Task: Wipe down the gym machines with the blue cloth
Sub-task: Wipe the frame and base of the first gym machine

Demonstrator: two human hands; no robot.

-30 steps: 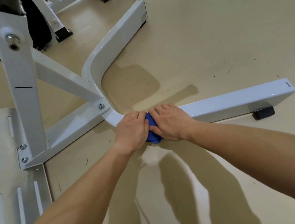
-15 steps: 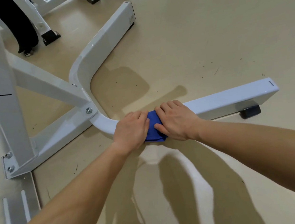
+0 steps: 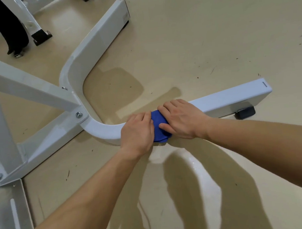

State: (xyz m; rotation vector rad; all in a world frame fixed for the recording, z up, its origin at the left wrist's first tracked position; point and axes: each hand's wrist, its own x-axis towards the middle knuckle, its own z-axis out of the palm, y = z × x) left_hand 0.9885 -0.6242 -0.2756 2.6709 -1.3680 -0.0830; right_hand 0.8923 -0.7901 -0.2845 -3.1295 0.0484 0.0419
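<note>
Grey slotted plate [image 3: 10, 215] lies far left on floor [image 3: 203, 38]. White machine frame [image 3: 102, 129] has silver bolt [image 3: 79, 114]. Left hand [image 3: 137, 131] curls over bent bar and grips left end of blue cloth [image 3: 159, 124] (cloth wraps round bar). Right hand [image 3: 181, 119] grips cloth's right end, thumb on it. Black rubber foot [image 3: 245, 112] sits under bar's right end.

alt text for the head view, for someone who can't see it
A left hand and a right hand hold a blue cloth over the curved white base bar of a gym machine. The bar lies on a beige floor, a black foot under its right end.
</note>
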